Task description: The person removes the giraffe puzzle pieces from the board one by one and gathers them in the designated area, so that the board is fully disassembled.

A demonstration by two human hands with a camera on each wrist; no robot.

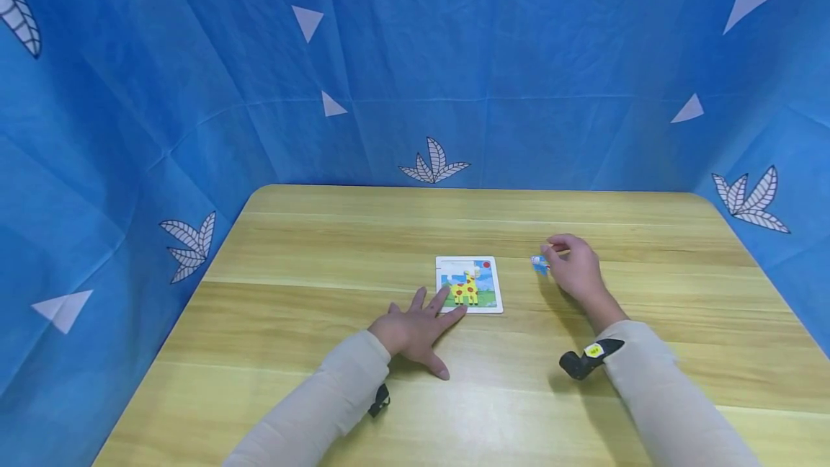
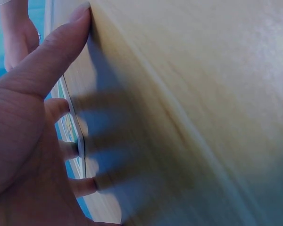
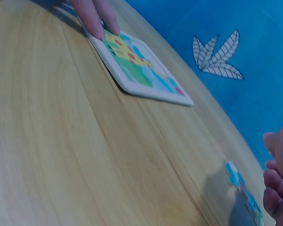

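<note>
A white-framed jigsaw puzzle point(image 1: 498, 294) with a yellow, red-spotted giraffe lies on the table. Pale gaps show in its upper left part. My left hand point(image 1: 418, 328) is spread flat, its fingertips resting on the puzzle's near left edge. To the right of the puzzle, small blue jigsaw pieces point(image 1: 540, 264) sit close under my right hand point(image 1: 573, 265). That hand's fingers are curled, thumb and forefinger tips nearly together. In the right wrist view the pieces point(image 3: 236, 176) lie beside the curled fingers; whether the fingertips pinch one is unclear.
The wooden table point(image 1: 324, 236) reaches to a blue cloth backdrop point(image 1: 402, 56) with leaf and triangle prints at the back and sides. A black wrist camera point(image 1: 590, 359) is strapped over the right sleeve.
</note>
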